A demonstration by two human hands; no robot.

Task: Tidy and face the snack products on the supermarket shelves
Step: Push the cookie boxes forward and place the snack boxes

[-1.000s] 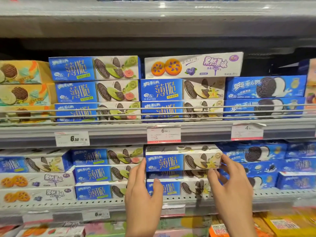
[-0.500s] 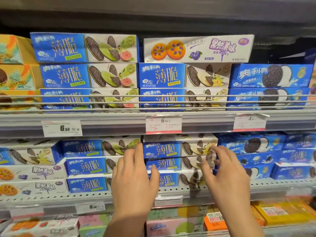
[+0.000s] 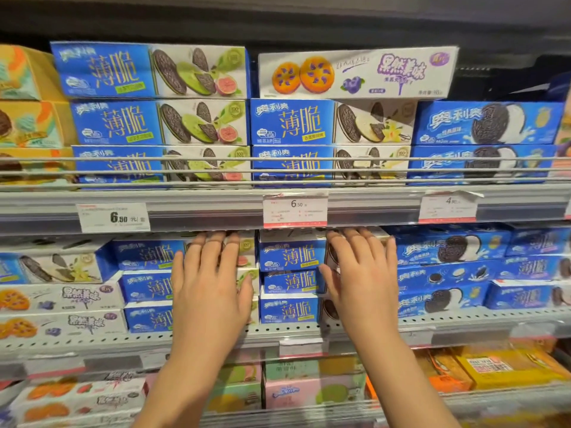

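Left hand: my left hand [image 3: 210, 285] lies flat with straight fingers over the front of the green-flavour stack [image 3: 148, 285] on the middle shelf [image 3: 92, 341], gripping nothing; flat because I judge a push squares a box better than a pinch.

Right hand: my right hand [image 3: 361, 273] is spread the same way over the right half of the vanilla stack [image 3: 290, 282], fingertips reaching up under the shelf edge above; it holds nothing either.

Vanilla stack: three blue-and-white boxes piled between my hands, faces forward, the top one set a little further back than the two beneath it (so that, I think, is the one needing attention).

Why both palms: one on each neighbouring pile lets me level the fronts against each other.

Upper shelf: the wire rail [image 3: 309, 169] keeps the bottom row from sliding off, and a purple-print biscuit box [image 3: 355, 72] sits on top of the vanilla boxes there, probably a stray from the pile at lower left [image 3: 61, 310].

Price tag: the 6.50 label [image 3: 295, 208] hangs directly above the stack I am working on.

Risk: pushing too hard may skew the boxes behind, which I cannot see.
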